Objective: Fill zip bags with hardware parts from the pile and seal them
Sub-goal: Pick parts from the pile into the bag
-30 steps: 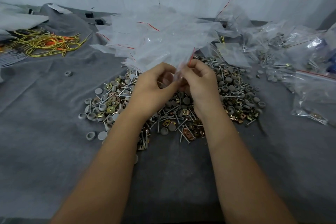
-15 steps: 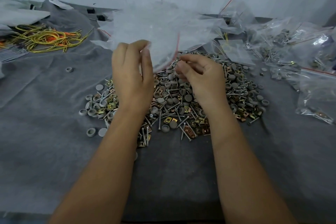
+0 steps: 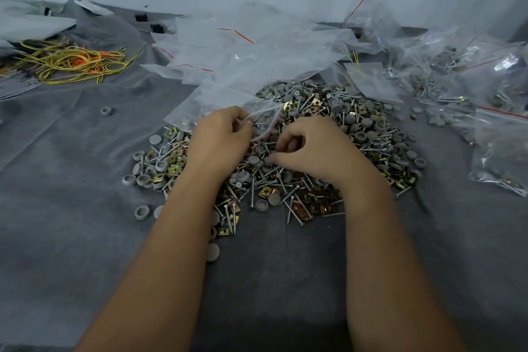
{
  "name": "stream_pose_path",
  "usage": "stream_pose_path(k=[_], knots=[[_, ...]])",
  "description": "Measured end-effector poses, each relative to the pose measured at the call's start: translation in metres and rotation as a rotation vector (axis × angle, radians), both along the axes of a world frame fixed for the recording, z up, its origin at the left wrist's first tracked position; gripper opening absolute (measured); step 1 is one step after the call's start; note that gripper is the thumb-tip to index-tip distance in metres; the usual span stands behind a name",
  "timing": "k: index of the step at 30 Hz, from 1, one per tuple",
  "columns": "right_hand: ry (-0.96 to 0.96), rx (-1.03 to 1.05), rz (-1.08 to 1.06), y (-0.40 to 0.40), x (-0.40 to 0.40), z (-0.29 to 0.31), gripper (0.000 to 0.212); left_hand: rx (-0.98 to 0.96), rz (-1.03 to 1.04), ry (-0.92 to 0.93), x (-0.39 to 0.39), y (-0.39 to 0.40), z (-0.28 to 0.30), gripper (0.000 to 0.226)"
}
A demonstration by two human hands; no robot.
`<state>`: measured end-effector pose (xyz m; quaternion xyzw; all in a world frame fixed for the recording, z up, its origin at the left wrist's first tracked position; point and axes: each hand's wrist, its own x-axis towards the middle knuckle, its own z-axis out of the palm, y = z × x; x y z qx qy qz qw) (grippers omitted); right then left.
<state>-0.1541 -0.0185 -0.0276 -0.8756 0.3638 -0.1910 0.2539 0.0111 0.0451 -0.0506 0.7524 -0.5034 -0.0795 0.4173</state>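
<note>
Fingers (image 3: pixel 243 123) of left hand (image 3: pixel 220 137) pinch zip bag (image 3: pixel 228 94); right hand (image 3: pixel 311 148) on pile (image 3: pixel 357 128)

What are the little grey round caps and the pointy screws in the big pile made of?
The grey caps look like plastic: dull, matte, evenly coloured, some hollow like tiny cups. The screws look like metal, probably steel: silvery and glinting, with threaded shafts. The look alone cannot make this certain.

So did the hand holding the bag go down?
Yes. The left hand dropped with the zip bag, from near the empty bags onto the hardware pile.
</note>
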Motion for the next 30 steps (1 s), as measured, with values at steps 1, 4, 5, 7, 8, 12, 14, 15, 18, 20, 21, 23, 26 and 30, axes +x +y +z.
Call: stream_pose_path(k=[1, 4, 5, 7, 8, 12, 14, 15, 18, 20, 21, 23, 26, 30], knots=[[0.036, -0.016, 0.02, -0.001, 0.0, 0.0, 0.019, 0.004, -0.003, 0.006, 0.0, 0.0, -0.001, 0.013], [0.064, -0.063, 0.031, -0.001, 0.003, -0.001, 0.021, 0.021, -0.015, 0.014, 0.001, -0.001, -0.002, 0.012], [0.061, -0.069, 0.022, -0.001, 0.004, -0.001, 0.022, 0.024, -0.02, 0.013, 0.001, -0.001, -0.002, 0.012], [0.062, -0.082, 0.009, -0.001, 0.004, -0.003, 0.022, 0.024, -0.025, 0.01, 0.001, -0.001, -0.001, 0.011], [0.063, -0.094, 0.011, -0.001, 0.005, -0.003, 0.02, 0.022, -0.026, 0.011, 0.001, -0.001, -0.001, 0.011], [0.068, -0.147, 0.038, 0.002, 0.006, -0.002, 0.013, 0.015, -0.034, 0.008, 0.001, -0.001, -0.002, 0.01], [0.079, -0.143, 0.059, 0.002, 0.005, -0.001, 0.01, 0.01, -0.039, 0.011, 0.001, -0.001, -0.002, 0.01], [0.087, -0.137, 0.073, 0.002, 0.004, -0.001, 0.01, 0.009, -0.04, 0.011, 0.001, -0.001, -0.002, 0.01], [0.087, -0.126, 0.095, 0.001, 0.003, 0.0, 0.01, 0.01, -0.035, 0.011, 0.0, 0.0, -0.003, 0.01], [0.063, -0.15, 0.074, 0.003, 0.004, -0.001, 0.009, 0.01, -0.023, -0.006, 0.0, 0.0, -0.002, 0.01], [0.036, -0.166, 0.056, 0.003, 0.005, -0.002, 0.01, 0.011, -0.016, -0.021, -0.001, 0.0, -0.002, 0.01], [-0.067, -0.151, 0.01, 0.004, 0.007, -0.003, 0.012, 0.016, -0.004, -0.049, -0.002, -0.001, -0.001, 0.009], [-0.279, -0.052, -0.087, 0.005, 0.01, -0.003, 0.012, 0.014, 0.01, -0.052, -0.002, -0.001, 0.0, 0.011], [-0.57, 0.077, -0.151, 0.009, 0.017, -0.002, 0.012, -0.105, 0.023, 0.084, -0.005, 0.0, 0.001, 0.014]])
